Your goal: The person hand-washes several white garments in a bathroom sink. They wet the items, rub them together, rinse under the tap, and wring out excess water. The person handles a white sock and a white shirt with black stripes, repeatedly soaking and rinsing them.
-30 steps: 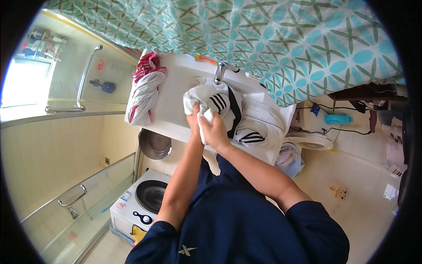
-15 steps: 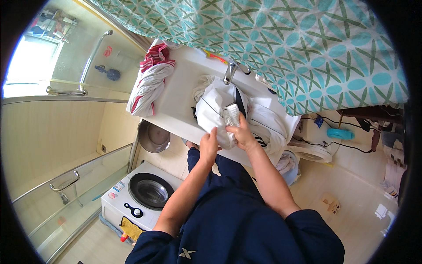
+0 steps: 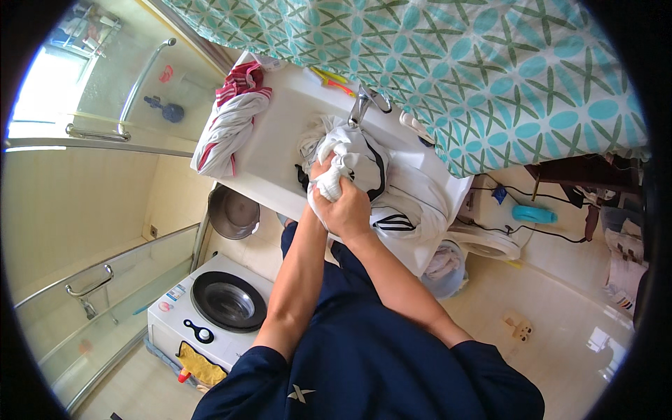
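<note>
Both my hands are closed on a bunched part of a white garment (image 3: 341,162) with dark stripes, above the washbasin (image 3: 280,150). My right hand (image 3: 350,212) wraps round the cloth from the near side. My left hand (image 3: 320,169) is pressed in beside it, largely covered by white fabric. More of the white clothing (image 3: 416,196), with black-and-white striping, lies heaped in the right part of the basin below the tap (image 3: 364,106). What kind of garment it is cannot be made out.
A twisted white-and-red garment (image 3: 229,129) rests on the basin's left edge. A grey-brown bucket (image 3: 234,212) stands below, near a white washing machine (image 3: 175,318). At right are a tub (image 3: 446,269) holding cloth and dark cables. A patterned curtain (image 3: 490,77) hangs across the back.
My hands have come together. The left has moved forward to the cloth's far side, and the right has shifted left. The held part is now bunched tightly between them.
</note>
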